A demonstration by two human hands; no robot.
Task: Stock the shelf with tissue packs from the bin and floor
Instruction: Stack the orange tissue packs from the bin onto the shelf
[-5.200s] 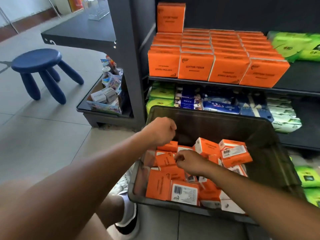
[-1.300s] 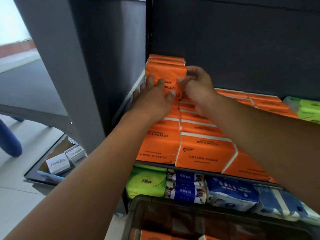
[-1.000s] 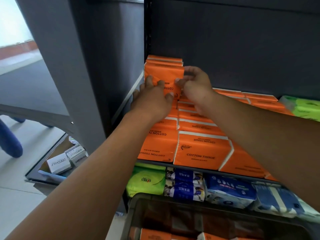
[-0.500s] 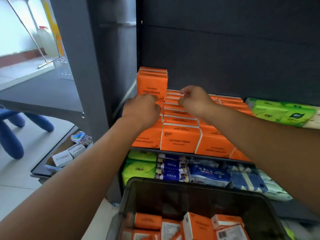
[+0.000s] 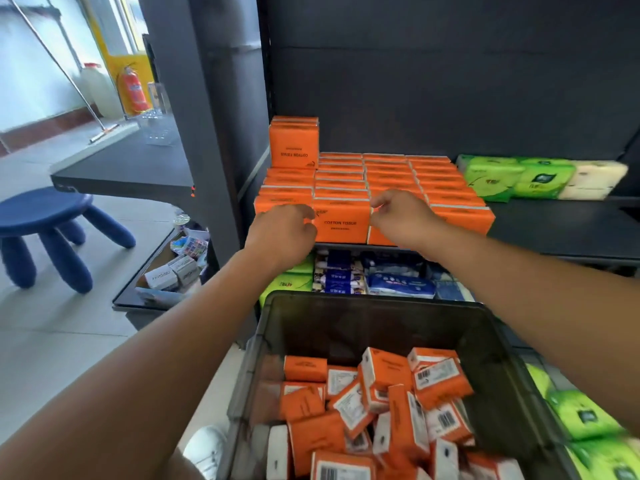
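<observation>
Since the frame of half a second earlier, both hands have been drawn back from the upright orange tissue packs (image 5: pixel 293 147) stacked at the rear left of the dark metal shelf (image 5: pixel 554 230) and brought down to its front edge. The left hand (image 5: pixel 284 233) is now seen at the left edge of the front-row orange pack (image 5: pixel 341 221) printed "COTTON TISSUE", and the right hand (image 5: pixel 401 220) at its right edge. The fingers of both are loosely curled and nothing is held in either. Whether the pack is being touched cannot be told.

The placing step is judged to be finished, and the return for more stock to be in hand. Loose orange tissue packs (image 5: pixel 381 410) are heaped in the dark grey plastic bin (image 5: pixel 374 304) below the hands, so much of the task is left. Bright green tissue packs (image 5: pixel 588 420) are also seen just right of the bin, apparently on the pale tiled floor (image 5: pixel 69 341).

For the next move, the hands would need to be lowered into the bin and one or two packs gripped by their broad faces. These would then be set upright on the second tier begun at the rear left, close beside those already standing there.
</observation>
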